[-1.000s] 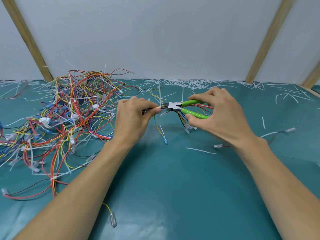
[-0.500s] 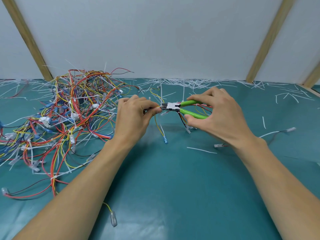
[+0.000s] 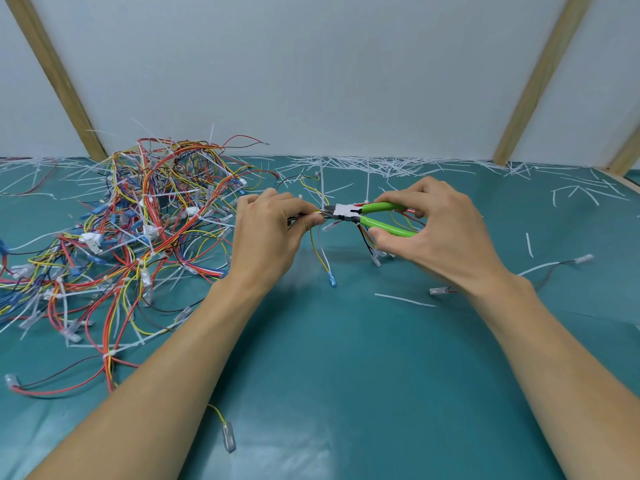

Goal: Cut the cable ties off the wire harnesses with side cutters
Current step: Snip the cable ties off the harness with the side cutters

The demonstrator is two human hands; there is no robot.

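My right hand (image 3: 440, 233) grips the cutters (image 3: 367, 218) by their green handles, forefinger over the upper handle and thumb under the lower one. The handles stand slightly apart; the steel nose points left, and its tip meets the harness (image 3: 317, 216) just beside my left thumb. Whether the blades are closed on a tie I cannot tell. My left hand (image 3: 268, 237) pinches that harness between thumb and curled fingers, above the mat (image 3: 346, 358). Yellow and white leads hang from the pinch, one ending in a blue terminal (image 3: 333, 281); red and black leads hang beneath the handles. Left of my left hand lies the pile (image 3: 131, 220) of tangled harnesses, resting on the mat. White offcuts (image 3: 398, 166) litter the mat's far edge along the wall (image 3: 311, 81).
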